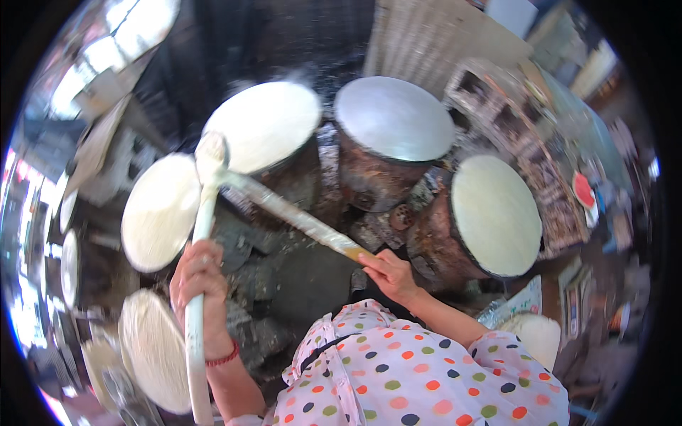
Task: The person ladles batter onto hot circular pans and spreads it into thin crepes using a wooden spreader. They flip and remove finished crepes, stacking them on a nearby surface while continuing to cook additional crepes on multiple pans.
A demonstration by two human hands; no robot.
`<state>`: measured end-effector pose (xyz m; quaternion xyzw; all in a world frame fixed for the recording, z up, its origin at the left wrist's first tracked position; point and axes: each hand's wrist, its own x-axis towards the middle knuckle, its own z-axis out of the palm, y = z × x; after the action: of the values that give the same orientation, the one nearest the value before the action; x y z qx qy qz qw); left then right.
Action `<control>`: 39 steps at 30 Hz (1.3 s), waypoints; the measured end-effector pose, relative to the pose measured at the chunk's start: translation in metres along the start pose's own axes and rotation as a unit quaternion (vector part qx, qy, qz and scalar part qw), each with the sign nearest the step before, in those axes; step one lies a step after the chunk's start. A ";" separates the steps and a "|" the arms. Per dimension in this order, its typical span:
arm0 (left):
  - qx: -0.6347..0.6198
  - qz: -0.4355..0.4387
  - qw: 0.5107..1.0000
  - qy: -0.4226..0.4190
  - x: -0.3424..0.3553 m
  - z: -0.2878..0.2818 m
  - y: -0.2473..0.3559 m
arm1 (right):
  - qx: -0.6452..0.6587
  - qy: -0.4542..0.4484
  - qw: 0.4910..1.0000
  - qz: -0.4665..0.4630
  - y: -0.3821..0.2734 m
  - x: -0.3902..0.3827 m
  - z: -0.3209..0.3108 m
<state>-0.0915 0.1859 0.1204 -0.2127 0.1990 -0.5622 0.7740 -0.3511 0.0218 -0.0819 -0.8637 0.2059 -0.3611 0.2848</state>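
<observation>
My left hand [199, 277] is closed round the pale handle of a long ladle [203, 220], whose rounded head is coated in light batter. My right hand [391, 275] grips the wooden end of a long flat stick [298, 220], smeared with the same pale stuff. The stick's far end meets the ladle just below its head. Beneath them, a round griddle [266, 124] on a drum stove is covered with a cream-coloured layer, and another coated griddle [162, 213] sits to its left. Blur hides the fine detail of the ladle's head.
A bare grey metal griddle [394, 117] stands at the back. Coated griddles flank me at right [496, 216] and lower left [153, 351]. Rough blocks [526, 156] line the right side, near a cut watermelon piece [584, 190]. A corrugated sheet [433, 53] leans behind.
</observation>
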 end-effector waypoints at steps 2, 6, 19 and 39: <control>-0.011 -0.083 0.995 0.048 0.076 -0.011 -0.031 | -0.100 0.015 0.989 0.112 0.025 -0.014 -0.039; 0.137 -0.202 0.968 0.053 0.211 -0.049 -0.092 | 0.064 0.219 0.931 0.285 0.077 0.006 -0.059; 0.961 -0.052 0.236 -0.134 0.417 -0.260 -0.127 | -0.150 0.228 0.833 0.480 0.122 0.061 -0.091; 0.911 0.160 0.183 -0.332 0.557 -0.181 -0.076 | 0.196 0.446 0.655 0.578 0.121 0.170 -0.018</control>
<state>-0.0893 -0.3863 -0.0259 0.5117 -0.6990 -0.0897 0.4914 -0.2711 -0.1711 -0.0632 -0.2301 0.6900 -0.4972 0.4731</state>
